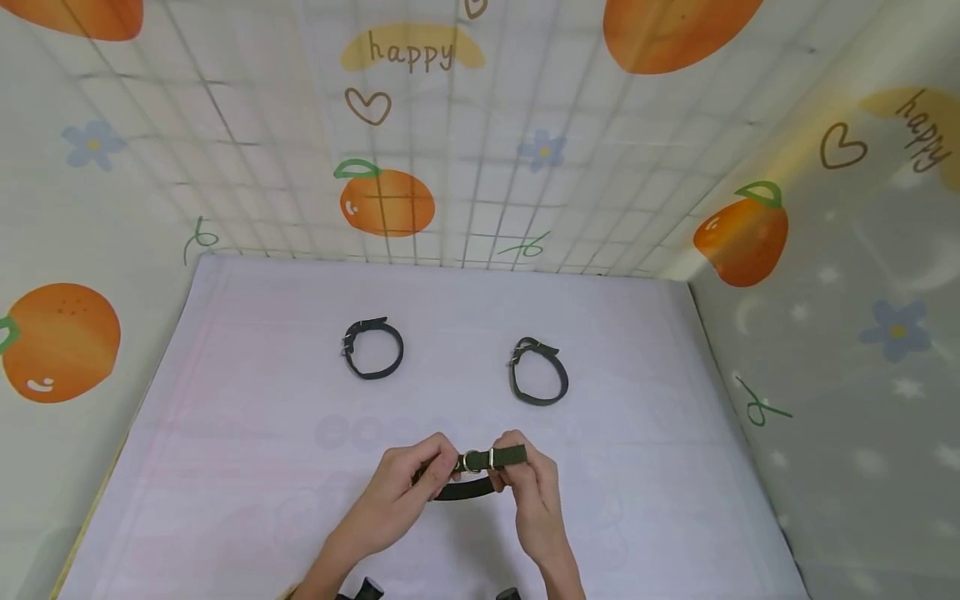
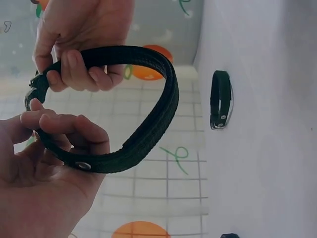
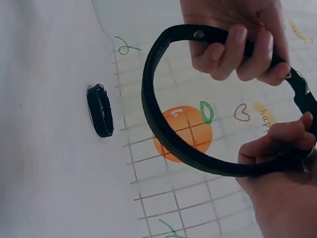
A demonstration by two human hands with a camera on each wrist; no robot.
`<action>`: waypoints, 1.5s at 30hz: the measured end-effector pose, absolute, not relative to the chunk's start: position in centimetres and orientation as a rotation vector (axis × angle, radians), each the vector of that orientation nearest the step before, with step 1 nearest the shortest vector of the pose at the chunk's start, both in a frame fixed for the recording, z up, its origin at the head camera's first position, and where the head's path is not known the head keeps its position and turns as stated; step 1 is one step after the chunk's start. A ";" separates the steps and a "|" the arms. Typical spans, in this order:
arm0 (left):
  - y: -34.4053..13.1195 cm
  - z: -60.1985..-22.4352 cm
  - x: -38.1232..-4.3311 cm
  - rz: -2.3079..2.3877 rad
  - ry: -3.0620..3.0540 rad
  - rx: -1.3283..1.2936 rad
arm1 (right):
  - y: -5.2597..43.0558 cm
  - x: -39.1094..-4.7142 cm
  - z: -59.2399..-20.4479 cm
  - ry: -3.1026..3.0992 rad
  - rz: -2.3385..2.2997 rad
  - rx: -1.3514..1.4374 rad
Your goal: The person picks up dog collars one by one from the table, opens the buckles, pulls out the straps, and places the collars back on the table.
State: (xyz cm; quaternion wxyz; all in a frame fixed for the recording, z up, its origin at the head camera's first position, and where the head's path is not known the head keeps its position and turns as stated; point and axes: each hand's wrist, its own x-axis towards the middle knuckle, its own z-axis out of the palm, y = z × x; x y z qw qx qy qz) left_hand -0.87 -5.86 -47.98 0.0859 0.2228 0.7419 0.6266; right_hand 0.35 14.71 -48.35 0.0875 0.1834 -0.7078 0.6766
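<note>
A dark green collar (image 1: pixel 465 491) with a metal buckle and ring is fastened into a loop and held above the table. My left hand (image 1: pixel 408 479) pinches its strap left of the metal ring. The right hand (image 1: pixel 532 492) grips the band by the buckle, where the strap's free end sticks out to the right. In the left wrist view the collar (image 2: pixel 171 99) shows a rivet near the left fingers (image 2: pixel 94 134). From the right wrist, the loop (image 3: pixel 153 114) hangs open between both hands. Part of the buckle is hidden behind fingers.
Two more buckled collars lie on the white table (image 1: pixel 247 467) beyond my hands: a dark one (image 1: pixel 401 346) to the left and a greenish one (image 1: pixel 564 379) to the right. Printed curtains with oranges (image 1: pixel 387 202) stand at the back and sides.
</note>
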 end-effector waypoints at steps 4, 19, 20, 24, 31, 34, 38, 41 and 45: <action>-6.2 -48.1 -0.9 1.846 2.192 0.615 | 14.8 0.3 -48.2 -2.072 2.080 0.545; -6.0 -47.7 -0.8 1.828 2.242 0.674 | 14.5 0.3 -48.8 -2.155 1.915 0.562; -5.9 -47.7 -0.8 1.827 2.255 0.685 | 14.5 0.3 -48.9 -2.164 1.897 0.572; -5.8 -47.7 -0.8 1.820 2.290 0.688 | 14.3 0.3 -48.9 -2.165 1.903 0.570; -6.1 -48.0 -0.8 1.831 2.280 0.642 | 14.8 0.2 -48.5 -2.038 2.092 0.538; -6.4 -48.1 -0.9 1.907 2.196 0.644 | 15.1 0.1 -48.4 -1.960 2.177 0.528; -6.8 -48.5 -1.3 2.055 2.005 0.663 | 15.7 -0.3 -48.3 -1.896 2.270 0.473; -7.3 -48.9 -2.0 2.170 1.874 0.633 | 16.2 -0.8 -48.2 -1.877 2.340 0.373; -8.4 -49.4 -2.9 2.307 1.755 0.405 | 17.2 -2.0 -48.4 -1.845 2.426 0.194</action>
